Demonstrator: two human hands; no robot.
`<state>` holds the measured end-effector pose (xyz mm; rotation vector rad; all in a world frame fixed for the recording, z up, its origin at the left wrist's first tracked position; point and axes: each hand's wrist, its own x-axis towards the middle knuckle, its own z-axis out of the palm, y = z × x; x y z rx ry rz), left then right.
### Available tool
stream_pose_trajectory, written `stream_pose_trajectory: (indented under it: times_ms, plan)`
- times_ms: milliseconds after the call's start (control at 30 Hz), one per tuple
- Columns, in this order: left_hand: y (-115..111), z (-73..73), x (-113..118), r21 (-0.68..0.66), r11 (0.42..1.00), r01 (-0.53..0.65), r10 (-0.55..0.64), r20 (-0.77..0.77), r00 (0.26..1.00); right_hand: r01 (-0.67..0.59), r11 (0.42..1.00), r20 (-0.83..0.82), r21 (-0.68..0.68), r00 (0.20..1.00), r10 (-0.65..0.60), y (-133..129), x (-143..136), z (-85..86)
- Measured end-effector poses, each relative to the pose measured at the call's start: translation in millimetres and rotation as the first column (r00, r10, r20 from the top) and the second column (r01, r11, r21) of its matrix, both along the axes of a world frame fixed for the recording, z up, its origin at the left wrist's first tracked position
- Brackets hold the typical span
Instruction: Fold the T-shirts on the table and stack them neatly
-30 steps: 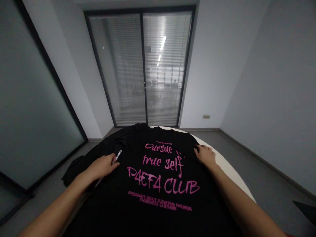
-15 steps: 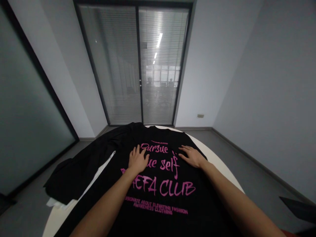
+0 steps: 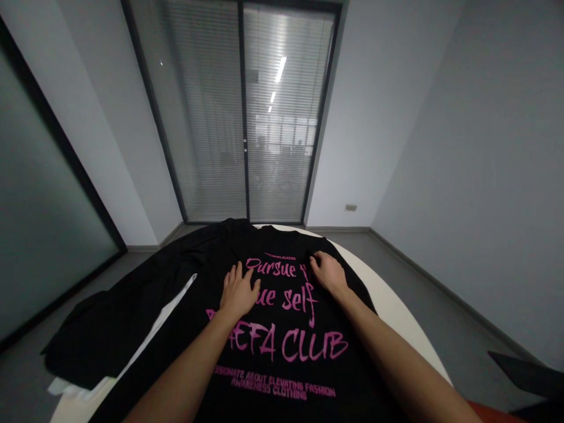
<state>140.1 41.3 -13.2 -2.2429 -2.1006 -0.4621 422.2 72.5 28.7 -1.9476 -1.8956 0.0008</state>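
Observation:
A black shirt (image 3: 273,320) with pink lettering lies spread over the table, its printed side up. My left hand (image 3: 240,292) rests flat on the left part of the print, fingers spread, covering some letters. On the upper right of the print, my right hand (image 3: 326,270) has its fingers curled together, with a small fold of the shirt pinched at the fingertips. To the left stretches more black cloth (image 3: 118,317); whether it belongs to the same shirt I cannot tell. A strip of white cloth (image 3: 161,317) shows along its edge.
The pale rounded table (image 3: 396,305) shows its rim at the right and far side. Beyond it stands a glass door with blinds (image 3: 282,170). A dark flat object (image 3: 524,376) juts in at the lower right, near something red (image 3: 493,411).
My right hand has gone from spread flat to curled, pinching the cloth, and has shifted slightly left. The left hand stays flat on the shirt. The view has tilted slightly.

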Motion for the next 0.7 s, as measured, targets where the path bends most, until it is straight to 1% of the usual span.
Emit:
stream_pose_trajectory:
  times_ms: [67, 100, 200, 233, 333, 400, 500, 567, 633, 700]
  plan:
    - [-0.5, 0.0, 0.0, 0.003, 1.000, 0.002, -0.002, -0.004, 1.000, -0.045, 0.996, 0.001, -0.083, 0.999, 0.045, 0.8, -0.2, -0.1]
    - [-0.9, 0.3, 0.1, 0.002, 1.000, 0.002, -0.002, -0.005, 1.000, -0.065, 0.994, 0.011, -0.093, 0.998, 0.066, 0.9, 0.4, -0.8]
    - [-2.2, 2.0, 0.6, -0.001, 1.000, -0.008, 0.008, -0.010, 1.000, -0.088, 0.996, 0.048, -0.034, 0.995, 0.089, 1.2, 5.5, -7.3]
    - [-2.5, 2.5, 0.6, -0.003, 1.000, -0.013, 0.013, -0.013, 1.000, -0.091, 0.995, 0.061, -0.047, 0.994, 0.094, 1.3, 8.4, -10.8]
    - [-2.3, 3.5, 0.3, -0.017, 1.000, -0.010, 0.009, -0.018, 1.000, -0.147, 0.966, 0.084, -0.213, 0.982, 0.167, 1.1, 19.0, -21.3]
    - [-1.3, 3.5, -0.4, -0.030, 1.000, 0.002, -0.002, -0.016, 1.000, -0.212, 0.938, 0.056, -0.275, 0.970, 0.236, -0.4, 26.2, -24.7]
    - [0.3, 3.4, -1.4, -0.043, 0.999, 0.003, -0.003, -0.015, 1.000, -0.316, 0.912, -0.019, -0.260, 0.946, 0.322, -4.4, 36.0, -23.1]
    - [0.6, 3.5, -1.8, -0.050, 0.999, 0.003, -0.004, -0.014, 1.000, -0.365, 0.894, -0.025, -0.260, 0.928, 0.372, -6.8, 40.8, -20.9]
    - [0.4, 3.7, -1.9, -0.056, 0.998, 0.012, -0.013, -0.015, 1.000, -0.375, 0.882, -0.007, -0.284, 0.921, 0.389, -8.0, 43.4, -20.1]
    - [0.5, 3.9, -1.8, -0.064, 0.998, 0.022, -0.024, -0.029, 0.999, -0.355, 0.883, 0.004, -0.307, 0.927, 0.374, -7.6, 43.2, -20.8]
